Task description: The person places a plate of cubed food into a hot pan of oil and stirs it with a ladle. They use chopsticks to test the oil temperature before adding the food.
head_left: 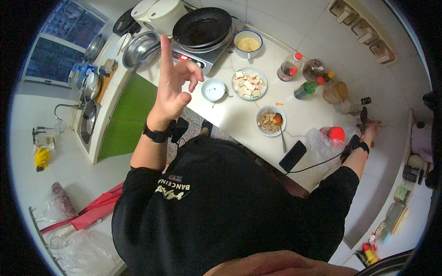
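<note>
My left hand (pixel 177 85) is raised over the near edge of the counter, a black watch on its wrist. Its index finger points up, the other fingers are loosely bent and apart, and nothing is in it. Close by are a small white bowl (pixel 213 90) and an induction cooker (pixel 202 59) with a black wok (pixel 202 26) on it. Far to the right, my right hand (pixel 369 131) reaches to the end of the counter beside a dark, long object (pixel 363 115). Its fingers are small and partly hidden, so whether it grips that object is unclear.
On the counter stand a plate of white cubes (pixel 249 83), a bowl of brown pieces with a spoon (pixel 268 124), an enamel mug (pixel 247 44), sauce bottles (pixel 290 67), a phone (pixel 293 156) with a cable and a red-lidded jar (pixel 335 135). A sink (pixel 87 122) is at left.
</note>
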{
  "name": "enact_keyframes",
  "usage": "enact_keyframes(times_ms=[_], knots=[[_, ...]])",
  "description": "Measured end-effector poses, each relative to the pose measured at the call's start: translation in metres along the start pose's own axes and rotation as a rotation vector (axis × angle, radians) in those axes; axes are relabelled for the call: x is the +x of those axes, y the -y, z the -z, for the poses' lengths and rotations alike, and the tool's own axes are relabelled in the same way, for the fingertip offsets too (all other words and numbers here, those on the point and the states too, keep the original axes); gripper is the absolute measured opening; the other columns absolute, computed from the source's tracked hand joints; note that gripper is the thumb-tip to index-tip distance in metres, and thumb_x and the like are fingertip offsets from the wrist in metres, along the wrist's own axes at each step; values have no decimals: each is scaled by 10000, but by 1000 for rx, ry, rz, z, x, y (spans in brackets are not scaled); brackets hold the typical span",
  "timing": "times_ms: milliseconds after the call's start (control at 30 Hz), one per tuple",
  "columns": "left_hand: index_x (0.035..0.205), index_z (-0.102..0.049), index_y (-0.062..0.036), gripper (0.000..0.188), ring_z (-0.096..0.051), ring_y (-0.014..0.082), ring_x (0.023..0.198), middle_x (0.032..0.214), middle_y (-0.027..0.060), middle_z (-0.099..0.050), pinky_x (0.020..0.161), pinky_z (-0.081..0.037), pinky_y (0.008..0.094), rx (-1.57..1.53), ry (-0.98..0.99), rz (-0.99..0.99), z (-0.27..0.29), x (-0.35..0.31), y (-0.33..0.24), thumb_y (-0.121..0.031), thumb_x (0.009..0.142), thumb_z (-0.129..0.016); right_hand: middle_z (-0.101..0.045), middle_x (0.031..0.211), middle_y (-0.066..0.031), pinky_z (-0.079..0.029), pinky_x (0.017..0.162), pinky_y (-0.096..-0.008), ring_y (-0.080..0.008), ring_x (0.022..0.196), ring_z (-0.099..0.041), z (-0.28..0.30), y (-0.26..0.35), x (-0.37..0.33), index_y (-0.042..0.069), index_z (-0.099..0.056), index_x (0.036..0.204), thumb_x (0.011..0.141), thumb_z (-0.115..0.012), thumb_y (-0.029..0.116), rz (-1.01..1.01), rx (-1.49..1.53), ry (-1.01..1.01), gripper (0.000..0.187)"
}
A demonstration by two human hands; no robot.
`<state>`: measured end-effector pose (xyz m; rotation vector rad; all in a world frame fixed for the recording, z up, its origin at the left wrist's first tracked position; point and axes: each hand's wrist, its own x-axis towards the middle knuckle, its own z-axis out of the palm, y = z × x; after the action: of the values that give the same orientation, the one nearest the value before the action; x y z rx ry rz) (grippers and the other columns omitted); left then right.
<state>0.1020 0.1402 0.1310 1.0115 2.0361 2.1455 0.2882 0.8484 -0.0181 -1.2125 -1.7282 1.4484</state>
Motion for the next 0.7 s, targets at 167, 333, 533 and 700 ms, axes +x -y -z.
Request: enact_keyframes(times_ms=[167,333,533,700], knots=[[1363,-480,-45,585,-563,111,656,814,84,-661,598,-442,237,80,52,-22,14,-23,19,-386,926,-668,-593,1343,-211,-516,936,-363,-282,1163,-624,11,14,4,-62,-508,1376,1018,-520,322,417,-340,-637,525],[821,-672,-7,242,-579,72,673,747,22,-665,616,-449,223,145,41,382,20,-41,84,-174,985,-610,-490,1447,-215,-515,969,-419,-311,1228,-569,40,85,-110,-82,-442,1410,1013,-561,239,853,-611,-548,524],[973,-715,2,290,-594,92,731,777,24,-663,671,-468,237,69,318,337,24,-23,99,-227,1022,-544,-308,1570,-125,-398,1079,-611,-336,1334,-412,-64,159,-297,19,-350,1499,851,-295,835,603,289,308,1043],[1146,-679,-25,235,-596,111,820,894,56,-655,723,-482,254,30,442,173,30,15,83,-146,977,-569,-242,1599,-148,-375,1076,-622,-377,1344,-395,-200,189,-399,-32,-253,1524,715,-248,967,364,457,575,1286]])
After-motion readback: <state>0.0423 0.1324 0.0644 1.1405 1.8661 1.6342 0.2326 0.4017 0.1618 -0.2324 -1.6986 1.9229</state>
